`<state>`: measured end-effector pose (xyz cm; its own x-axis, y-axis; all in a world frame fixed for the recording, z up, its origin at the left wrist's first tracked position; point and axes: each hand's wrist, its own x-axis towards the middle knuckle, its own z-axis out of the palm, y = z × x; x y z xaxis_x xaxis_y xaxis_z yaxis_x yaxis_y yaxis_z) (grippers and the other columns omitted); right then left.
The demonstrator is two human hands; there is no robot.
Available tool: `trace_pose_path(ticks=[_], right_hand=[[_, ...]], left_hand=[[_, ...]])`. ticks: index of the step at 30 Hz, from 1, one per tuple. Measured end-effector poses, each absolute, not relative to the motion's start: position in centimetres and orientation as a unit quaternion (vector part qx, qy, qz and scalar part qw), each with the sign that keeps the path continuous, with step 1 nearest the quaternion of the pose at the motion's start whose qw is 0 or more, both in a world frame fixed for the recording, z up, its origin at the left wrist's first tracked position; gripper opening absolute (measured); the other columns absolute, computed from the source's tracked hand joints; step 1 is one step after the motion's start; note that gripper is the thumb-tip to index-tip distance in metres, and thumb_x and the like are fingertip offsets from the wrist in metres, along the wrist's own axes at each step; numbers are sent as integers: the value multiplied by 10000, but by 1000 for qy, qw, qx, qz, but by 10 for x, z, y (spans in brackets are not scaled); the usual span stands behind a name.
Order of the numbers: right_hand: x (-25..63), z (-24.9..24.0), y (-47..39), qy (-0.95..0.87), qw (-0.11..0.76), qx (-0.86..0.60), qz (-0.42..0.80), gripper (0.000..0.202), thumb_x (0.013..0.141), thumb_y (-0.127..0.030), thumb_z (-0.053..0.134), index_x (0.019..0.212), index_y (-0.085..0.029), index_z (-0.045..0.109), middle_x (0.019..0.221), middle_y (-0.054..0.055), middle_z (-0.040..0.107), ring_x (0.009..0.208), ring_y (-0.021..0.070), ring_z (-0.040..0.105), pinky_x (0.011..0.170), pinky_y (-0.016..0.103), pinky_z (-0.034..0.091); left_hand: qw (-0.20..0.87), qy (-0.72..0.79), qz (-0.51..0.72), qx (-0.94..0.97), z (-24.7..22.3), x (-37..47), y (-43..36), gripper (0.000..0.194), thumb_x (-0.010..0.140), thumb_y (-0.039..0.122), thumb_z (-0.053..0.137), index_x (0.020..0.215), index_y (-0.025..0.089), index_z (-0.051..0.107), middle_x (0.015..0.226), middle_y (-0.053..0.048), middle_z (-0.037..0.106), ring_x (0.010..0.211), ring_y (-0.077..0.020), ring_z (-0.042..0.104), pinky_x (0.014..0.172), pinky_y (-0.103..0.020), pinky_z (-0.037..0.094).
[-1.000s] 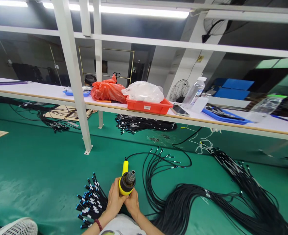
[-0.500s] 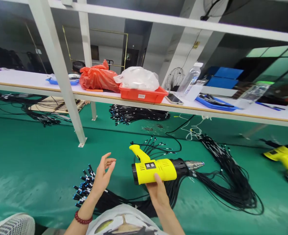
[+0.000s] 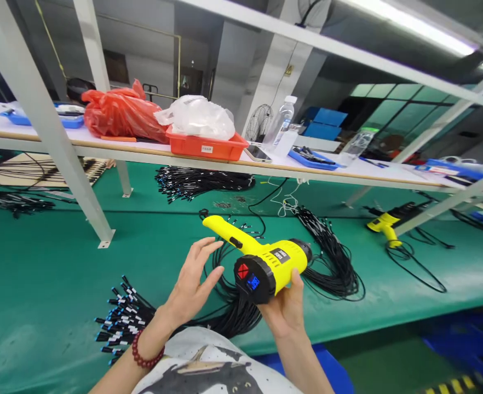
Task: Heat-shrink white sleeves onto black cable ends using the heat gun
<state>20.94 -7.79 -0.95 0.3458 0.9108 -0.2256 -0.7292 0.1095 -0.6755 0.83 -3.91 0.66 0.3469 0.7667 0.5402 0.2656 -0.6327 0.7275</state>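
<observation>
My right hand [image 3: 285,306] is wrapped round the barrel of a yellow heat gun [image 3: 282,262] from below. The gun's black rear end, with a red mark and a lit blue display, faces me, and its handle points up and left. My left hand [image 3: 194,279] holds nothing; its fingers are apart, close to the left of the handle without clearly touching it. A bundle of black cables [image 3: 237,317] lies under the gun, its blue-tipped ends spreading out at the lower left.
A shelf [image 3: 225,162] crosses above the green table [image 3: 61,257], bearing a red bag [image 3: 122,112], a red tray [image 3: 208,148], a bottle [image 3: 281,120] and a phone [image 3: 258,154]. Another yellow heat gun [image 3: 385,224] lies at the right. A white post [image 3: 73,164] stands at the left.
The view has shifted to the right. The heat gun has turned in my right hand, so its rear end and display now face me. My left hand has come nearer the handle.
</observation>
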Motion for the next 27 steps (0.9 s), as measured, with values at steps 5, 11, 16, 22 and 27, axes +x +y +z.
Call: trace_pose_path(ticks=[5,11,16,22,27], right_hand=[[208,11,-89,-81,735,-320,592,488,648,-497,765,1041,-221,680,997,38,746,958,238,685,1009,420,471],[223,18,-112,-103,714,-328,609,457,678,-436,770,1036,-165,685,1023,78,743,966,269,687,980,417,494],[239,26,-142,-54,735,-372,564,430,744,-431,712,1063,-147,668,988,82,750,919,259,703,910,389,534],[261,30,-200,-4,804,-364,469,440,796,-511,640,1044,-150,682,973,85,749,872,240,706,824,358,554],[255,-20,-260,56,890,-363,272,337,734,-535,663,899,-245,712,874,35,749,793,247,684,679,377,553]], left_hand=[[127,297,424,846,17,15,-35,610,861,92,454,1430,230,279,1518,-104,294,1433,-254,218,1164,-495,263],[28,250,261,932,32,28,-10,608,759,2,463,1339,173,412,1280,-120,579,1222,-272,501,1027,-466,406],[100,208,112,967,42,64,4,294,749,153,554,1036,206,589,902,-50,685,832,-233,619,726,-328,438],[226,100,49,968,38,130,-25,165,731,307,590,863,209,581,748,12,617,726,-174,540,630,-257,326],[327,55,26,943,8,182,-86,219,678,275,629,877,189,600,806,0,621,789,-188,518,655,-263,323]])
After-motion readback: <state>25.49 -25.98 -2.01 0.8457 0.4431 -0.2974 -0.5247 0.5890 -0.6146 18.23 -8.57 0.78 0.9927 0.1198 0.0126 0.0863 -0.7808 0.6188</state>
